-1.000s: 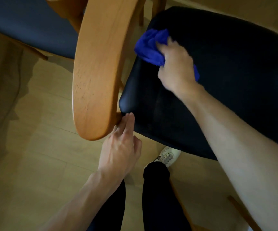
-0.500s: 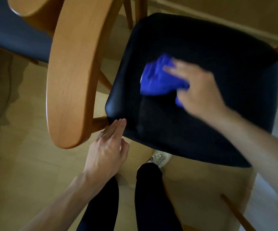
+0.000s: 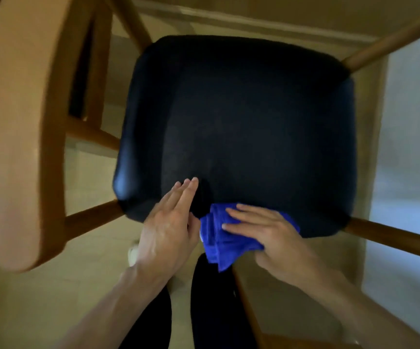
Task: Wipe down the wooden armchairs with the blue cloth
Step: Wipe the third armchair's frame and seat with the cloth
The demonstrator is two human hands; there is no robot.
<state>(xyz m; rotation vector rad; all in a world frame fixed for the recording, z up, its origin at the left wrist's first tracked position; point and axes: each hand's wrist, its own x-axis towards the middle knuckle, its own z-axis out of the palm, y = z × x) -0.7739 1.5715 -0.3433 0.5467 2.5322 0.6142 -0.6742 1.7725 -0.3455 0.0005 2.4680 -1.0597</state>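
Observation:
A wooden armchair with a dark padded seat point(image 3: 241, 117) fills the view from above. Its broad wooden armrest point(image 3: 20, 127) curves down the left side. The bunched blue cloth point(image 3: 216, 238) lies at the seat's front edge, partly hanging over it. My right hand point(image 3: 269, 233) presses on the cloth with fingers stretched out flat. My left hand point(image 3: 171, 222) rests flat on the seat's front edge just left of the cloth, fingers straight and together.
Wooden legs and rails point(image 3: 390, 235) stick out from the seat's corners. Pale wood floor point(image 3: 40, 311) lies below. My dark trouser legs point(image 3: 211, 311) stand directly in front of the seat. A pale panel point(image 3: 410, 147) rises at the right.
My right hand has dragged the cloth from the seat's far left part down to its front edge. My left hand moved from the seat's left corner onto the front edge. The view shifted left.

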